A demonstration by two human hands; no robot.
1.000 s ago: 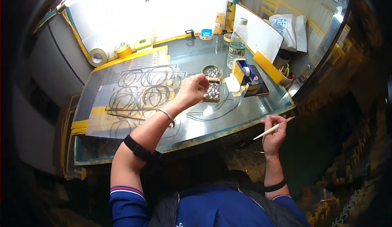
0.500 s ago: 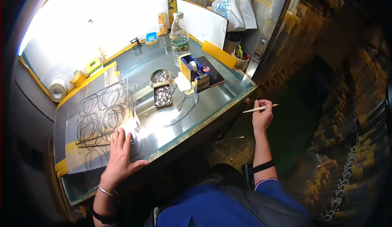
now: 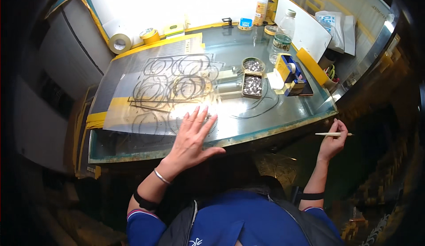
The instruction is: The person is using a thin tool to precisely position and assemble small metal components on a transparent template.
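My left hand (image 3: 191,137) lies with fingers spread at the near right edge of the clear film sheets (image 3: 119,120). Dark rings and dotted circles mark these sheets, which overlap on the glass-topped table (image 3: 261,128). A bracelet circles that wrist. Off the table's right front corner, my right hand (image 3: 333,145) pinches a slim pale pen-like tool (image 3: 324,134). The tool lies almost level in the fingers, apart from the table. Beyond the sheets, nearer the table's middle, a round dish (image 3: 253,64) and a rectangular tin (image 3: 252,86) hold many small dark and silvery pieces.
A blue-and-yellow tape dispenser (image 3: 292,75) and a clear bottle (image 3: 283,38) stand at the right. Tape rolls (image 3: 119,44) line the back left, below a bright white panel (image 3: 177,2). A white board (image 3: 303,24) leans at the back right, near white bags (image 3: 332,29).
The view has turned, so the table sits further right and straighter in the picture. My left hand is still spread at the sheets; the right still holds the pen-like tool.
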